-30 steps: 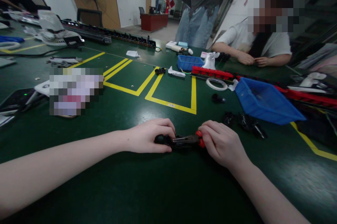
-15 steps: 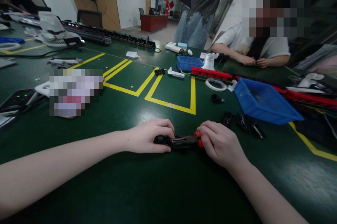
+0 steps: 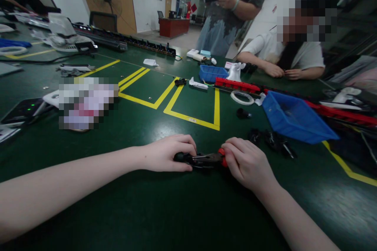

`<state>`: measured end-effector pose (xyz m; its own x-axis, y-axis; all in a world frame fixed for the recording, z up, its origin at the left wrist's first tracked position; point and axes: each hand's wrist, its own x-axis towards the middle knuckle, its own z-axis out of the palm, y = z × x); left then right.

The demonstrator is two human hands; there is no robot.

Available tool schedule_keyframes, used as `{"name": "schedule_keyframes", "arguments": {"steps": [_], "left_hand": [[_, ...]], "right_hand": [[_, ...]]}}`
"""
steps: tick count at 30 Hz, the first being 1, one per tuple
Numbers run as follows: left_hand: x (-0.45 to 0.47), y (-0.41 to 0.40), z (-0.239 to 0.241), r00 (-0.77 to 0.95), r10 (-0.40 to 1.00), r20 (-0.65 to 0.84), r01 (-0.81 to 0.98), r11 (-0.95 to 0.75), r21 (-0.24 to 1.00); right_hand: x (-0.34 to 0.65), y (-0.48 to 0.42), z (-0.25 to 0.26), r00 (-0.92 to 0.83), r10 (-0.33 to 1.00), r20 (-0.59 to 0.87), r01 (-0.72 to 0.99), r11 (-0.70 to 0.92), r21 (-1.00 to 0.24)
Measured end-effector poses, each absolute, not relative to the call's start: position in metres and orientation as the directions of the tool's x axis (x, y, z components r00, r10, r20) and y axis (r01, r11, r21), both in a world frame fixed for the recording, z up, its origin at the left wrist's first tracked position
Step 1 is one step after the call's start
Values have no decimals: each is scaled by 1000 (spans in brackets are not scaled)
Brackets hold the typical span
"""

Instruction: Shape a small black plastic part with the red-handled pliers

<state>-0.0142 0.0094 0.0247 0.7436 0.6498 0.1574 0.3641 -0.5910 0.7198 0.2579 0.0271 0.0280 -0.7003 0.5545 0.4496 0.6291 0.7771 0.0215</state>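
Note:
My right hand (image 3: pixel 247 160) is closed around the red handles of a pair of pliers (image 3: pixel 210 159), whose dark jaws point left. My left hand (image 3: pixel 171 152) grips a small black part (image 3: pixel 183 157) between thumb and fingers, low over the green table (image 3: pixel 153 211). The plier jaws meet the black part just right of my left fingertips; whether they bite on it I cannot tell. More black parts (image 3: pixel 272 140) lie on the table beyond my right hand, with a short black cylinder (image 3: pixel 243 113) behind them.
A large blue bin (image 3: pixel 297 119) and a smaller blue bin (image 3: pixel 212 73) stand at the right and back. Red strips (image 3: pixel 238 85) run behind them. Yellow tape (image 3: pixel 191 119) marks the table. A phone (image 3: pixel 88 103) lies left. Across the table a person (image 3: pixel 282 54) sits; another person stands.
My hands and the pliers keep nearly the same pose; the view has shifted slightly. The standing person across the table has lowered one arm towards the dark board.

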Motion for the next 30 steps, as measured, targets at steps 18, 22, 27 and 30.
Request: {"name": "schedule_keyframes", "arguments": {"steps": [18,22,27,30], "left_hand": [[-14,10,24,714,685,142,373,-544,752],[-14,11,23,723,676,143,358,-543,759],[-13,12,23,725,672,153,342,-543,767],[-14,12,22,725,671,153,342,-544,767]], "right_hand": [[261,29,29,-695,568,441,636,772,7],[256,27,30,-703,562,436,632,775,20],[251,24,30,-731,531,429,611,789,64],[252,25,29,-725,537,431,615,787,52]]}}
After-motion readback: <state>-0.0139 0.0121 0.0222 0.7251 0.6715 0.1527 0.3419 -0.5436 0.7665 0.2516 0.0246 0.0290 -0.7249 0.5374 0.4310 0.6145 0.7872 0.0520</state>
